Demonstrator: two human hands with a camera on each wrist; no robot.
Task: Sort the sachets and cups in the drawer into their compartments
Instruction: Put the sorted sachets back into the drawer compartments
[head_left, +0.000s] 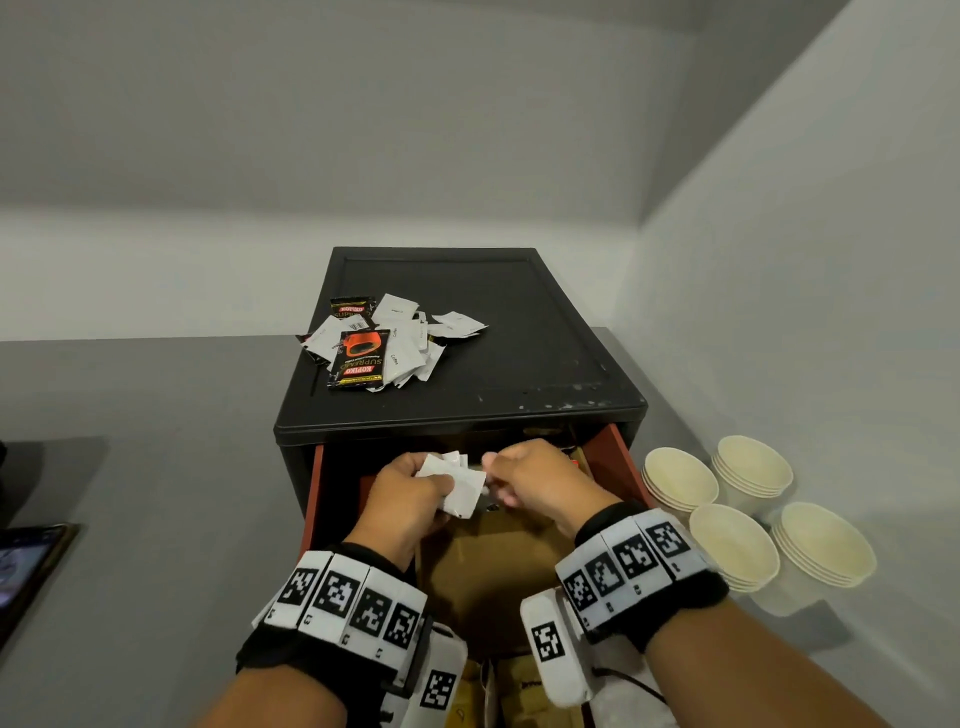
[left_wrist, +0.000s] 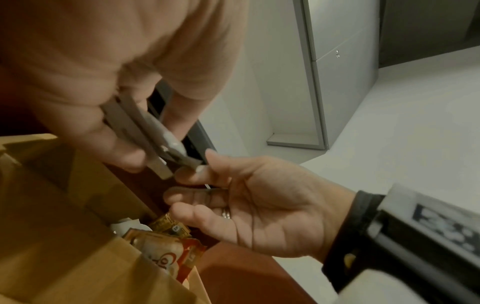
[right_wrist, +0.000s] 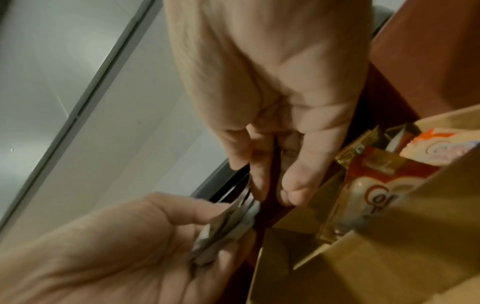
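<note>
Over the open drawer (head_left: 615, 457), the left hand (head_left: 402, 491) has its grip closed on a small stack of white sachets (head_left: 457, 486). The right hand (head_left: 530, 478) meets it with fingers loosely curled at the stack's edge; whether it pinches one I cannot tell. The step looks like squaring the stack. Next, lower it into a cardboard compartment (head_left: 493, 561), away from the orange sachets (left_wrist: 179, 253) at the far right.

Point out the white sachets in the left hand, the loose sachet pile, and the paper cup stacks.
white sachets (head_left: 457, 486): head view, flat face of the bundle.
sachet pile (head_left: 384, 343): head view, middle, on the cabinet top.
paper cup stacks (head_left: 735, 545): head view, inside of one top cup.
</note>
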